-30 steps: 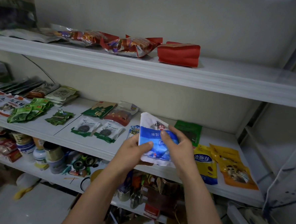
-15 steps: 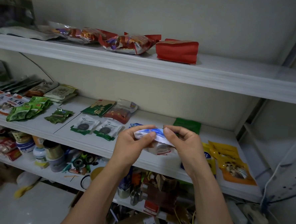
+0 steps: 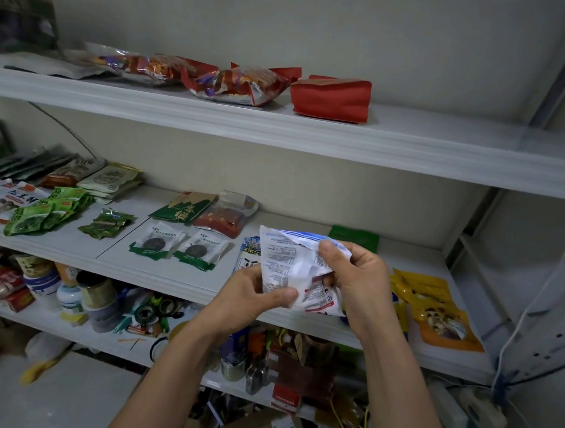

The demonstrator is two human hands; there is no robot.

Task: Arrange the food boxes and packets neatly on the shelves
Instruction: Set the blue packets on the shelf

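You pinch the white-and-blue packet point(image 3: 291, 264) with both hands, left hand point(image 3: 253, 294) at its 7 o'clock corner and right hand point(image 3: 359, 284) at 3 o'clock, over the middle shelf point(image 3: 171, 273). Most packets already lie in rows. This one is unplaced and probably belongs in the gap at its 12 o'clock.

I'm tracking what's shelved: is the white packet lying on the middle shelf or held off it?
Held off it: left hand and right hand pinch the white packet in front of the middle shelf.
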